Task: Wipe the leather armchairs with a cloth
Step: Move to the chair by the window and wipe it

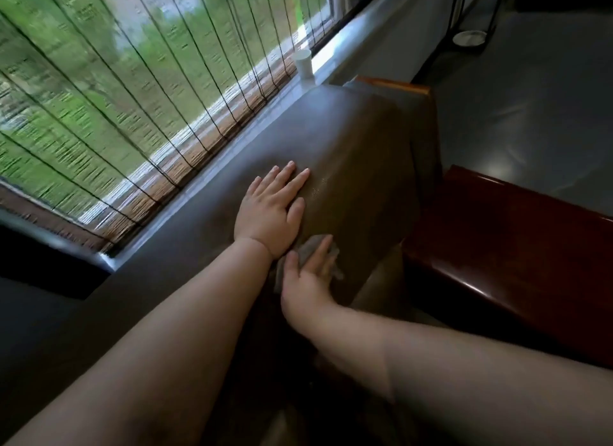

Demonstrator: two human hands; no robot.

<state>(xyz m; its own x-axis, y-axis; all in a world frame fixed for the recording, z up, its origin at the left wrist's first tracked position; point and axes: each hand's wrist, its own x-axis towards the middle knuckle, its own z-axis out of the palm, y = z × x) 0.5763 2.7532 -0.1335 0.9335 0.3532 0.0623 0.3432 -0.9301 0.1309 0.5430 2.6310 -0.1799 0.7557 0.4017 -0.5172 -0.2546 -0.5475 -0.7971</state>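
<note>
Our right hand (310, 273) presses flat fingers on the grey cloth (311, 249), near end of the armchair backrest (358, 140); unwiped leather runs far-right, beyond our spread, bracing left hand (270, 210).

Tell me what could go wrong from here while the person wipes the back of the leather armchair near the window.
1. The right hand presses only part of the small grey cloth with straight fingers, so it may slip out.
2. Faint wet-looking spots lie on the leather backrest beside the left hand; they may get missed.
3. A white cup stands on the windowsill just beyond the chair; a long stroke might knock it.
</note>
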